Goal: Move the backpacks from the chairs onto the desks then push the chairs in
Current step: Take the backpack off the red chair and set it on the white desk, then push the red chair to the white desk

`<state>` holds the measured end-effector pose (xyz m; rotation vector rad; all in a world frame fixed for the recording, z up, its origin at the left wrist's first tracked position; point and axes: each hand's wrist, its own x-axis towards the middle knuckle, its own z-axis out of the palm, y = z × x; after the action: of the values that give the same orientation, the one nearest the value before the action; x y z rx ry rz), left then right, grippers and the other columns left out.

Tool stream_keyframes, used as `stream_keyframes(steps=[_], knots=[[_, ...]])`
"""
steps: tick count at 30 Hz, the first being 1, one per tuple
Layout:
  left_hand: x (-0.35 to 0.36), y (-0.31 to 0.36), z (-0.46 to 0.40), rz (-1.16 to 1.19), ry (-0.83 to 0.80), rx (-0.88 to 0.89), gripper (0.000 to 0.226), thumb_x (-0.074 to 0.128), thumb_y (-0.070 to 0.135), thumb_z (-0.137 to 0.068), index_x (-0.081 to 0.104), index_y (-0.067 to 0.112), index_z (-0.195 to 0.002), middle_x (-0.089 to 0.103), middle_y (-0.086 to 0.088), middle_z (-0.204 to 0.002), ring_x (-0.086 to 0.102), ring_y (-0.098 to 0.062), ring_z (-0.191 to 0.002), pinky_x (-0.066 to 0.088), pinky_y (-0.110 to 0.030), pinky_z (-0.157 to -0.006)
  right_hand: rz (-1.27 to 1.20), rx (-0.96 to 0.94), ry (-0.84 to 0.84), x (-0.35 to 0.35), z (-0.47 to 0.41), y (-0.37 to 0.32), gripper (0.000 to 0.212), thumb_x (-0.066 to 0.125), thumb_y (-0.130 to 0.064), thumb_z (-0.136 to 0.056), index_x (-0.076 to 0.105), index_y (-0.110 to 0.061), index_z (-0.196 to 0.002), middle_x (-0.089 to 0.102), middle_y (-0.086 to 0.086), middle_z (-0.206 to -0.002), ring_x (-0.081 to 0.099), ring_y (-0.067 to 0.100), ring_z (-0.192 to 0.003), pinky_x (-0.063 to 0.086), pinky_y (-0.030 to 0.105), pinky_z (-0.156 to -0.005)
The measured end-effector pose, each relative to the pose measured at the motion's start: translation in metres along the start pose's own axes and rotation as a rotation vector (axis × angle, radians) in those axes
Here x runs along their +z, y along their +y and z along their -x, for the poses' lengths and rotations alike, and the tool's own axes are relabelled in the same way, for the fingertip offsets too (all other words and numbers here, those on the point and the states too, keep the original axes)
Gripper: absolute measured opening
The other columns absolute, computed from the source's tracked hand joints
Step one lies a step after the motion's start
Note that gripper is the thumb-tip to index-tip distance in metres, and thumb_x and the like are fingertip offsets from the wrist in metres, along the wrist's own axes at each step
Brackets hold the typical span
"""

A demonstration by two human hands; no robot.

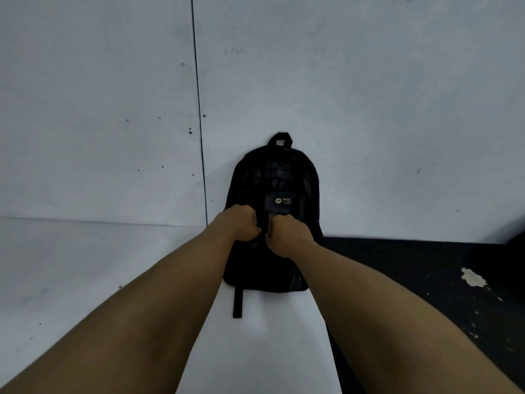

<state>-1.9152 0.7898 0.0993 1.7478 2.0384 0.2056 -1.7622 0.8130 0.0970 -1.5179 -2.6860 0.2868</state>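
Both fists clench the front of the black backpack (277,177): left hand (241,221) and right hand (287,233) side by side. It stands on the white surface (255,351), against the wall beyond the hands.

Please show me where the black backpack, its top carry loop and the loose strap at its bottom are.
black backpack (279,177): head view, upper front panel.
top carry loop (280,136): head view, top of the arch.
loose strap (238,304): head view, middle of the hanging strap.
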Motion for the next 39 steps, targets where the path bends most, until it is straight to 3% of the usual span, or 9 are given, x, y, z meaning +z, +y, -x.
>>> stream_keyframes(steps=[5,10,14,18,22,27,32,35,39], knots=[[0.053,-0.027,0.032,0.006,-0.166,-0.018,0.038,0.064,0.038,-0.089,0.07,0.005,-0.108,0.069,-0.011,-0.109,0.064,-0.026,-0.099,0.054,-0.038,-0.092,-0.016,0.021,-0.202,0.052,0.03,-0.009,0.023,0.058,-0.03,-0.09,0.065,-0.012,-0.104,0.066,0.01,-0.107,0.065,0.031,-0.093,0.048,0.034,-0.072],[0.099,-0.044,0.069,0.04,-0.246,-0.059,0.034,0.063,0.034,-0.091,0.069,0.006,-0.11,0.067,-0.011,-0.115,0.063,-0.024,-0.105,0.051,-0.032,-0.092,-0.012,0.053,-0.48,0.111,0.063,-0.015,0.04,0.058,-0.04,-0.094,0.063,-0.008,-0.117,0.063,0.009,-0.121,0.062,0.027,-0.107,0.044,0.03,-0.078],[0.137,-0.051,0.118,-0.049,-0.309,-0.076,0.043,0.053,0.04,-0.097,0.059,0.012,-0.129,0.053,-0.008,-0.138,0.05,-0.024,-0.126,0.042,-0.033,-0.103,-0.04,0.107,-0.55,0.152,0.106,-0.019,0.045,0.055,-0.042,-0.096,0.061,-0.007,-0.122,0.061,0.012,-0.128,0.059,0.029,-0.113,0.046,0.034,-0.086],[0.183,-0.063,0.168,-0.089,-0.444,-0.118,0.046,0.047,0.042,-0.099,0.058,0.012,-0.132,0.048,-0.008,-0.143,0.047,-0.025,-0.13,0.041,-0.036,-0.107,-0.084,0.173,-0.651,0.181,0.158,-0.018,0.046,0.054,-0.04,-0.096,0.058,-0.008,-0.13,0.06,0.011,-0.131,0.058,0.03,-0.117,0.05,0.039,-0.097],[0.219,-0.079,0.209,-0.027,-0.542,-0.204,0.049,0.048,0.043,-0.098,0.052,0.013,-0.137,0.046,-0.007,-0.146,0.047,-0.024,-0.13,0.041,-0.034,-0.107,-0.109,0.218,-0.748,0.205,0.203,-0.009,0.043,0.051,-0.039,-0.097,0.06,-0.006,-0.123,0.063,0.011,-0.125,0.061,0.028,-0.112,0.05,0.035,-0.091],[0.249,-0.095,0.256,0.046,-0.556,-0.324,0.045,0.049,0.038,-0.098,0.056,0.011,-0.133,0.051,-0.009,-0.14,0.052,-0.023,-0.124,0.044,-0.03,-0.1,-0.143,0.238,-0.831,0.233,0.262,0.002,0.038,0.051,-0.035,-0.097,0.064,-0.006,-0.118,0.065,0.009,-0.121,0.063,0.024,-0.107,0.05,0.032,-0.083],[0.279,-0.098,0.308,0.159,-0.493,-0.475,0.036,0.057,0.035,-0.094,0.062,0.012,-0.121,0.06,-0.006,-0.127,0.057,-0.022,-0.114,0.047,-0.027,-0.088,-0.191,0.196,-0.867,0.252,0.322,0.006,0.046,0.047,-0.04,-0.1,0.061,-0.005,-0.127,0.062,0.011,-0.126,0.061,0.024,-0.11,0.048,0.03,-0.085],[0.3,-0.09,0.351,0.229,-0.484,-0.559,0.038,0.058,0.039,-0.094,0.062,0.012,-0.12,0.06,-0.007,-0.127,0.056,-0.023,-0.114,0.047,-0.029,-0.094,-0.279,0.221,-0.832,0.26,0.361,0.006,0.04,0.053,-0.038,-0.097,0.066,-0.004,-0.115,0.066,0.011,-0.115,0.064,0.025,-0.105,0.053,0.034,-0.088],[0.327,-0.077,0.403,0.303,-0.51,-0.595,0.038,0.058,0.038,-0.095,0.061,0.013,-0.124,0.058,-0.008,-0.131,0.056,-0.022,-0.117,0.046,-0.028,-0.096,-0.272,0.254,-0.889,0.275,0.412,0.006,0.037,0.056,-0.036,-0.096,0.066,-0.006,-0.116,0.066,0.011,-0.119,0.062,0.024,-0.107,0.051,0.031,-0.087]])
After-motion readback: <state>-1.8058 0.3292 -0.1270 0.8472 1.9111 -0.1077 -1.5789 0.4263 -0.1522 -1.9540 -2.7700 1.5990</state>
